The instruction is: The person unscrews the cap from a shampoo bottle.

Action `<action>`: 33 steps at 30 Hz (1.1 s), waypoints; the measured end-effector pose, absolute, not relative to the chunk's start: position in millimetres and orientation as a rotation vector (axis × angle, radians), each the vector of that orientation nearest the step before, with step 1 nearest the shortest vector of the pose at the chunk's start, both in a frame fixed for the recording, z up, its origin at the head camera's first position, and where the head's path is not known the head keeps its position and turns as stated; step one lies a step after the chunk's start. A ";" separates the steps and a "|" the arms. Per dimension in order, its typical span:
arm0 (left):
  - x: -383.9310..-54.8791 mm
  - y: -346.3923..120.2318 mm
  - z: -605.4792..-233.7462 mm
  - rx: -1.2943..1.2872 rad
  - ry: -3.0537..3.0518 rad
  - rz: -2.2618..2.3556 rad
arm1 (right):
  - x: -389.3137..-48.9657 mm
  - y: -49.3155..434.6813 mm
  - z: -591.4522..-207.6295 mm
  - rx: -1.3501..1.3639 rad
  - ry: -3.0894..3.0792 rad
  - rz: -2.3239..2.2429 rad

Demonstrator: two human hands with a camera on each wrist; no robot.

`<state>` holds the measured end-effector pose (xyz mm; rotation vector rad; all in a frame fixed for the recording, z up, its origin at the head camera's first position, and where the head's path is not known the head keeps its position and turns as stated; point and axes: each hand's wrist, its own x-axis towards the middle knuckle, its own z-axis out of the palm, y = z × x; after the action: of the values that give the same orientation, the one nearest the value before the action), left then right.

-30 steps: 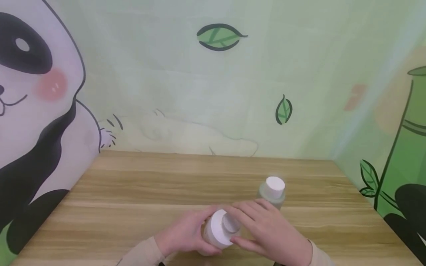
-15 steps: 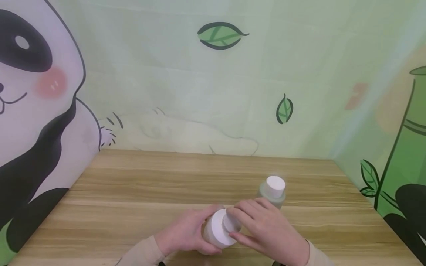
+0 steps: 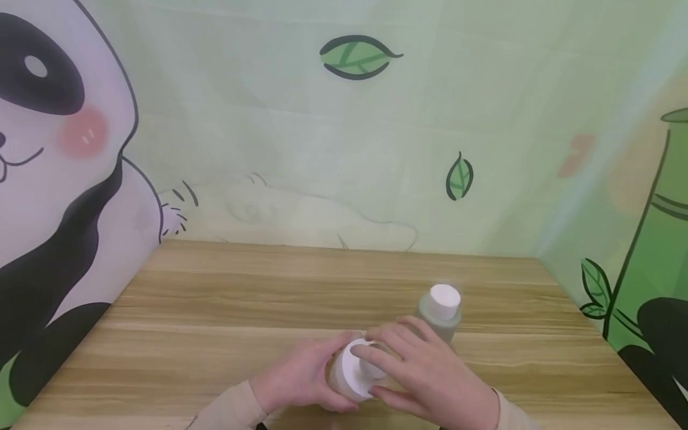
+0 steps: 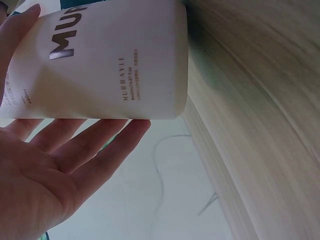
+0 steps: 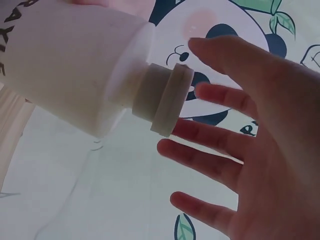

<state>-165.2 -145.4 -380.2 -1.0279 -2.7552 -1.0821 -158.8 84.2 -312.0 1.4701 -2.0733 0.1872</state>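
Note:
My left hand grips a white bottle round its body. Dark "MUR" lettering and smaller print show on its side in the left wrist view. The bottle leans over to the right; whether its base touches the table I cannot tell. Over its neck, my right hand is held with fingers straight and spread. In the right wrist view the stepped white cap sits on the neck, close to those fingers, with no pinch on it. One fingertip overlaps the cap's edge; contact is unclear.
A pale green bottle with a white cap stands upright just beyond my right hand, which partly covers it. The wood-grain table ends at a printed cloth backdrop with a panda and leaves.
My right hand's fingers, earlier curled round the cap, have loosened and spread apart. The left hand and the white bottle stay nearly where they were.

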 end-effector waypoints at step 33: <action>-165.6 -145.0 -378.2 -0.969 -2.809 -1.111 | -161.3 85.8 -310.8 1.354 -2.084 0.199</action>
<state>-165.6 -145.0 -378.2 -0.9695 -2.8093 -1.1106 -161.3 85.8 -310.8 1.3540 -2.0842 0.1989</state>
